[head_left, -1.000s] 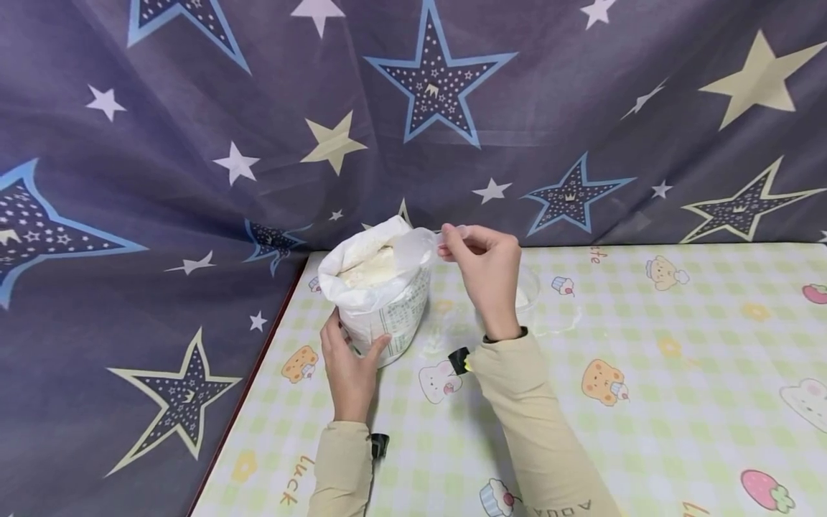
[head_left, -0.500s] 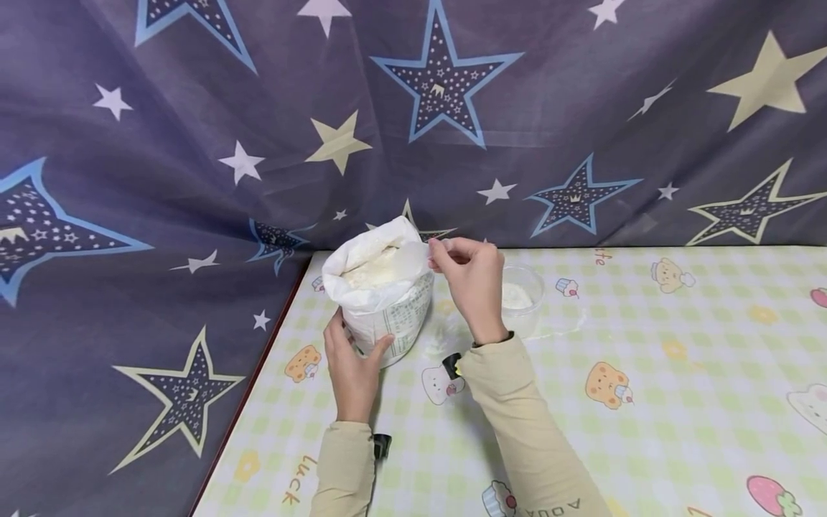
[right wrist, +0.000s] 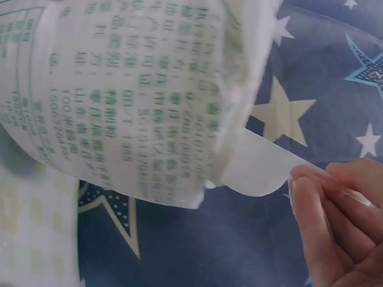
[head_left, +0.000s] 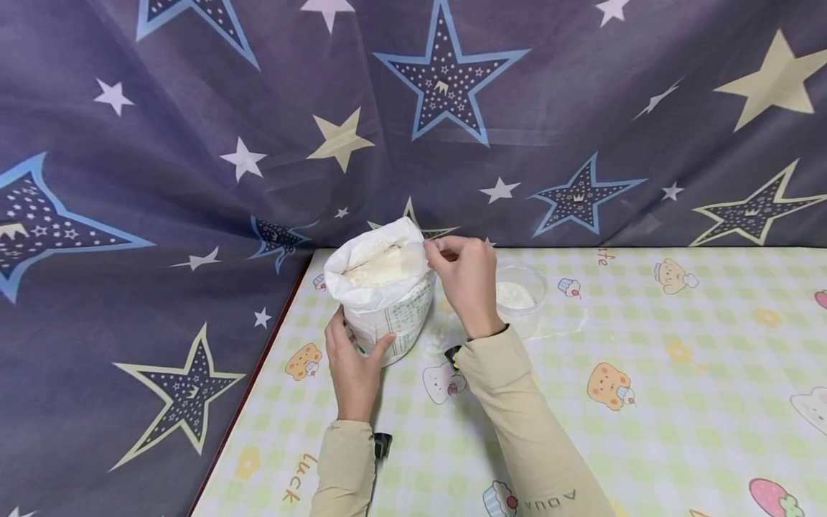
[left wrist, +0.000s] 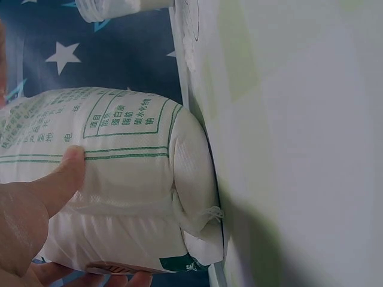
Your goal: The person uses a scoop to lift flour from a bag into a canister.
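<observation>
A white woven bag (head_left: 390,319) with green print stands on the table, its top rolled down around pale flour (head_left: 375,270). My left hand (head_left: 354,370) grips the lower side of the bag, thumb on the front; in the left wrist view its thumb (left wrist: 63,176) lies across the print. At the bag's right rim my right hand (head_left: 470,283) pinches the handle of a translucent white plastic scoop (right wrist: 260,164). The scoop's far end is hidden inside the bag. A clear plastic tub (head_left: 540,301) holding some white powder stands just right of my right hand.
A checked tablecloth (head_left: 646,459) with cartoon prints covers the table. Streaks of spilled powder (head_left: 565,330) lie beside the tub. A dark curtain (head_left: 413,172) with stars hangs close behind the bag and along the left edge.
My right hand has moved left and slightly down, carrying the scoop deeper into the bag. The tub has come into fuller view. My left hand keeps its grip on the bag.
</observation>
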{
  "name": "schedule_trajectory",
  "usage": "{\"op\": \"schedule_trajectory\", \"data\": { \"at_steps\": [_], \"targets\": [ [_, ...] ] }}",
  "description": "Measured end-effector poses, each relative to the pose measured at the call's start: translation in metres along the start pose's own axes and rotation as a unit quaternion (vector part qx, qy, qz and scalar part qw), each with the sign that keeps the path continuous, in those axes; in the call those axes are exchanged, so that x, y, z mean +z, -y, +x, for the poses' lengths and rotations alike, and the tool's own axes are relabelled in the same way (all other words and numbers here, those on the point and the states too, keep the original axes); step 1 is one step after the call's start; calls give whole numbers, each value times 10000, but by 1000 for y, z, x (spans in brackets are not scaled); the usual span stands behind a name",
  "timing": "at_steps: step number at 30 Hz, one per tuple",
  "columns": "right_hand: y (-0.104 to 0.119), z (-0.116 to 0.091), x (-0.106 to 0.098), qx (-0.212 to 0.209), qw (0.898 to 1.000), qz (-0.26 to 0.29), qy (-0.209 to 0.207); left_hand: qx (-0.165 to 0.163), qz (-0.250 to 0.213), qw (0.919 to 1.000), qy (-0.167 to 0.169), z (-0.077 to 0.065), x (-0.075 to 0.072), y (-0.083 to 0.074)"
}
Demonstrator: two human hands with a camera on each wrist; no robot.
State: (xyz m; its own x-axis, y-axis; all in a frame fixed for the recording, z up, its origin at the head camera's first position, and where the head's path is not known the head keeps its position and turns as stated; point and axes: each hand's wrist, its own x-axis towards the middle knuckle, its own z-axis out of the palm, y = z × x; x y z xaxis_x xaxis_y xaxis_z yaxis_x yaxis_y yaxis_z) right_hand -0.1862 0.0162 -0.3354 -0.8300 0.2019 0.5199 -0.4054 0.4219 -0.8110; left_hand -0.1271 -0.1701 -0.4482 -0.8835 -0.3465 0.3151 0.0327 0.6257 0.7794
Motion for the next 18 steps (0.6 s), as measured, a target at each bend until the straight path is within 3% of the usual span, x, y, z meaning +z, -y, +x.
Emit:
{"op": "schedule_trajectory", "data": {
  "at_steps": [18],
  "targets": [
    [-11, 9, 31, 450, 9972, -190, 570, 86, 53, 9999, -42, 1, 0, 2]
  ]
}}
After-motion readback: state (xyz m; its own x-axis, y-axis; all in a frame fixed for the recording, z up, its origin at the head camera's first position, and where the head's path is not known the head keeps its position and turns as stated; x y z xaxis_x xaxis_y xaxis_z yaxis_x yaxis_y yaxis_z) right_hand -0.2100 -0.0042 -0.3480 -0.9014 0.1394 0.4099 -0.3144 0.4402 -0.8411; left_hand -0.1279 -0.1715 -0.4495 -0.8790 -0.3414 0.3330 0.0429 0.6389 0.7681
